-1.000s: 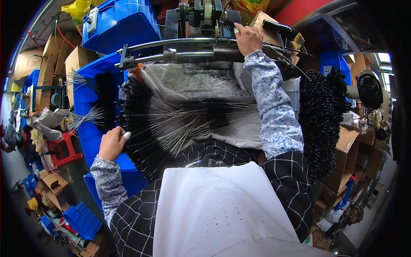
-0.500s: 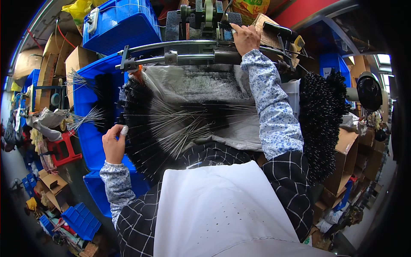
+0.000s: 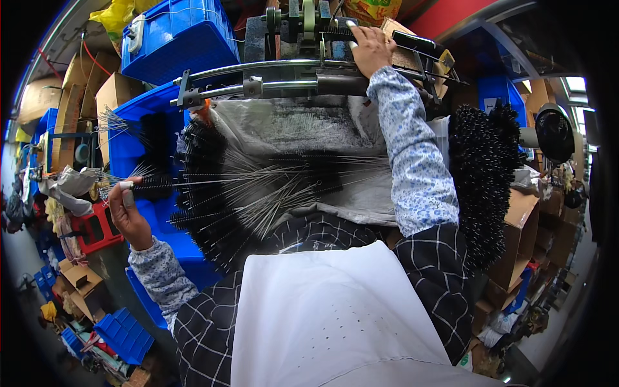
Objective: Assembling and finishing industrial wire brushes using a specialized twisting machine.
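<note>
My left hand (image 3: 127,216) pinches the tip of a black twisted-wire brush (image 3: 153,184), whose thin stem runs right over the pile. A fan of similar brushes (image 3: 203,222) lies across my lap, black bristles to the left and bare wire stems (image 3: 271,200) toward the middle. My right hand (image 3: 373,51) is up at a small bench machine (image 3: 309,26) with a pale green wheel. Its thumb and fingers close around another black brush (image 3: 336,32) beside the wheel. White wrapping covers some fingertips on both hands.
Metal rails (image 3: 271,86) cross in front of the machine above a grey cloth (image 3: 290,126). A blue bin (image 3: 138,226) with more brushes stands left. A dense heap of black brushes (image 3: 483,187) rises at right, near cardboard boxes (image 3: 519,219). A blue crate (image 3: 180,42) sits upper left.
My left hand has moved left and slightly up, drawing a brush partly out from the pile. The fingers of my right hand have straightened and spread around the brush at the machine.
</note>
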Tool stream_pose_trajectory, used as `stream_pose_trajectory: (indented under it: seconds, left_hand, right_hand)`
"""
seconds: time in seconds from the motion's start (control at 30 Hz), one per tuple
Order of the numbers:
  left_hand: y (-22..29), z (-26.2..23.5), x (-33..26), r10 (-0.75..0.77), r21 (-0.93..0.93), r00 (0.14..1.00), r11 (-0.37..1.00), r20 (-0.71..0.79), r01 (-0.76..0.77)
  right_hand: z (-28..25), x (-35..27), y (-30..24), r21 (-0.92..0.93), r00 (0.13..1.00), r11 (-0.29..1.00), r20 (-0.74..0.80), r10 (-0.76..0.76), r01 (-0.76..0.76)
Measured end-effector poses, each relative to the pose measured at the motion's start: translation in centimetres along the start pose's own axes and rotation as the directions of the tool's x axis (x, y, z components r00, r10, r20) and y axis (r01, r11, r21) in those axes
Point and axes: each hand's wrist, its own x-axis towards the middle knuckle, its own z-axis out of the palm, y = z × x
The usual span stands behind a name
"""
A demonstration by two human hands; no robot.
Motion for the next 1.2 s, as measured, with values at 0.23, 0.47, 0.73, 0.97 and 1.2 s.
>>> stream_pose_trajectory:
  seconds: [0.23, 0.47, 0.73, 0.97, 1.2]
  left_hand:
    - [2.5, 1.9, 1.6, 0.328, -0.137, 0.935, 0.941, 0.135, -0.31]
    - [5.2, -5.7, 4.1, 0.194, -0.477, 0.938, 0.821, -0.286, -0.315]
    - [4.8, -6.4, 1.8, -0.041, -0.763, 0.982, 0.636, -0.184, -0.117]
    - [4.5, -1.3, 3.2, 0.033, -0.698, 0.998, 0.714, -0.053, -0.06]
    - [4.2, -1.9, 1.9, -0.048, -0.7, 0.986, 0.71, -0.161, -0.079]
  right_hand:
    - [-0.6, -1.6, 0.4, 0.204, 0.964, 0.943, -0.001, 0.267, -0.262]
    - [-0.1, -1.1, -2.0, 0.274, 0.97, 0.932, 0.012, 0.241, -0.235]
    - [-0.2, -0.7, -5.7, 0.272, 0.972, 0.937, -0.023, 0.234, -0.219]
    - [-0.6, 0.0, -8.5, 0.183, 0.969, 0.953, -0.01, 0.246, -0.24]
    - [1.3, 0.0, -3.2, 0.255, 0.986, 0.962, -0.106, 0.128, -0.097]
